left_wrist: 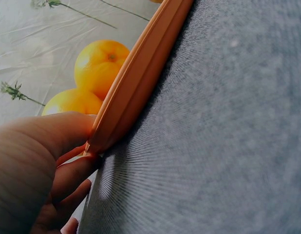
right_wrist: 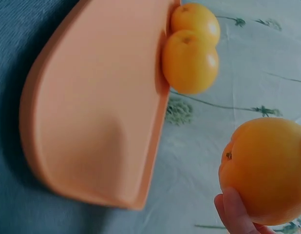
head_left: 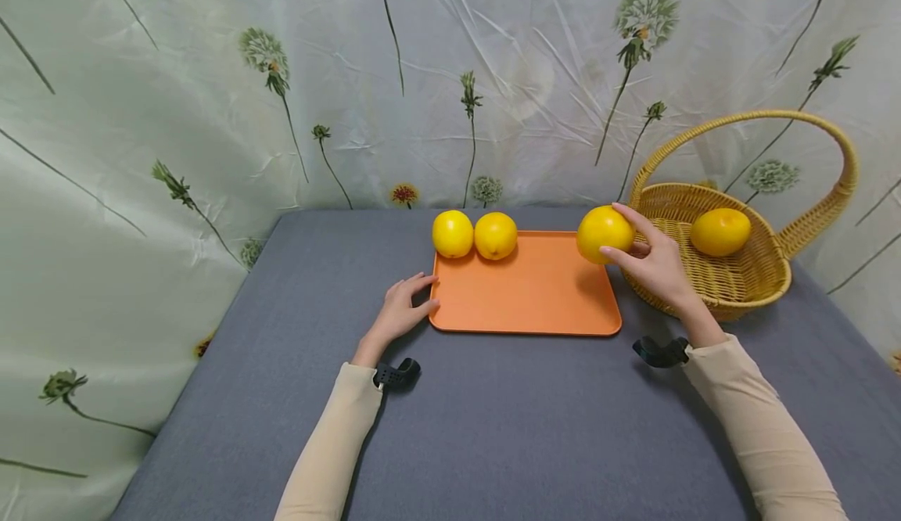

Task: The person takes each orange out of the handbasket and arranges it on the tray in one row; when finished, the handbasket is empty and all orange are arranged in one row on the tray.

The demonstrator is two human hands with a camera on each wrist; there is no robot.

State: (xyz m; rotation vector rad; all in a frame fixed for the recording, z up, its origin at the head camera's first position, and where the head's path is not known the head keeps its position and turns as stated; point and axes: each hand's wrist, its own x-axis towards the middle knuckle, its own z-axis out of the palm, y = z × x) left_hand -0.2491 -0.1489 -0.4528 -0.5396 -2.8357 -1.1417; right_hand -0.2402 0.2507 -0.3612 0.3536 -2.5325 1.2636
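My right hand (head_left: 658, 267) holds an orange (head_left: 604, 235) between thumb and fingers, above the right end of an orange-coloured tray (head_left: 524, 302). The same held orange (right_wrist: 265, 170) fills the lower right of the right wrist view, its shadow falling on the tray. Two more oranges sit side by side at the tray's back left, one at the corner (head_left: 453, 234) and one beside it (head_left: 496, 236). At the tray's left edge, my left hand (head_left: 400, 310) grips the rim with thumb and fingers; in the left wrist view the thumb (left_wrist: 67, 129) lies against the rim.
A wicker basket (head_left: 732, 306) with a tall arched handle stands right of the tray, close by my right wrist. Inside lies another orange (head_left: 720, 232). Grey cloth (head_left: 507, 427) covers the table, and a flower-patterned curtain (head_left: 422, 145) hangs behind it.
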